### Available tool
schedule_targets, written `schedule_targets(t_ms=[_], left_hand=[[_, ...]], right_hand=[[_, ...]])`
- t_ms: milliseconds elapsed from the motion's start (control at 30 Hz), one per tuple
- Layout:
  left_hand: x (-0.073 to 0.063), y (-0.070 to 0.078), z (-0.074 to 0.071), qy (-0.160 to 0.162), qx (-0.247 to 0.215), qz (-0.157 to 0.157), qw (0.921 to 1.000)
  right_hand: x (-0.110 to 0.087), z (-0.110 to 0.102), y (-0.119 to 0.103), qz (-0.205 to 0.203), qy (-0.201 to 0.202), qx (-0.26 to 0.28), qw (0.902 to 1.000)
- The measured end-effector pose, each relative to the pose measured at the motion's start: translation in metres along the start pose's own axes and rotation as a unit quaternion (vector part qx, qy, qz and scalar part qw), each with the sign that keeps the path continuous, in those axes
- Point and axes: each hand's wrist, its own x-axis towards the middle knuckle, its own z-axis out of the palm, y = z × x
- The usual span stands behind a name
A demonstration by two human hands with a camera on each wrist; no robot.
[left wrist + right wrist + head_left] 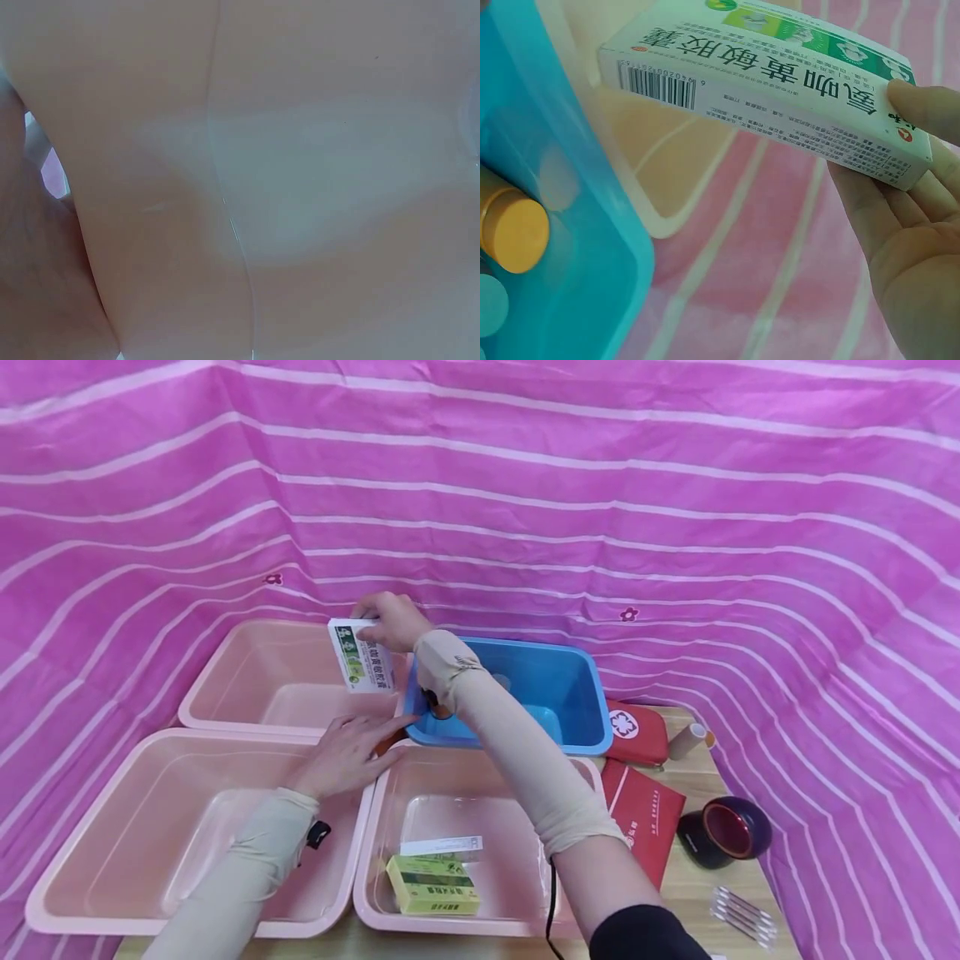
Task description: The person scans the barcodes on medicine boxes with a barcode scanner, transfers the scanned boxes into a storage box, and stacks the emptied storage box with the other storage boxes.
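My right hand (393,622) pinches a white and green medicine box (360,660) above the back left pink bin (255,718). In the right wrist view the box (780,105) shows its printed face and barcode side, held at one end between thumb and fingers. My left hand (348,756) lies over the rims where the bins meet, fingers stretched towards the blue bin (525,747). An orange-brown patch, kind unclear, shows beside those fingers. In the left wrist view a pink bin's wall (150,262) fills most of the frame, with part of the hand at the left edge.
The front right pink bin (450,928) holds a yellow-green box (433,885) and a white one (442,846). Bottles, one orange-capped (521,232), lie in the blue bin. Right of the bins are red pouches (637,732), a dark round container (727,831) and cotton swabs (742,917).
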Motion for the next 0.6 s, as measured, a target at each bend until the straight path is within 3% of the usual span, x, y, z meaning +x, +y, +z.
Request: schedule_targets(t_ms=[333, 600], left_hand=[[0.001, 0.002, 0.001, -0.001, 0.000, 0.011, 0.9999], [0.001, -0.001, -0.001, -0.005, -0.006, 0.006, 0.9999]], right_hand=[[0.006, 0.015, 0.018, 0.016, 0.013, -0.031, 0.9993], [-0.007, 0.015, 0.025, 0.017, 0.009, -0.030, 0.9994]])
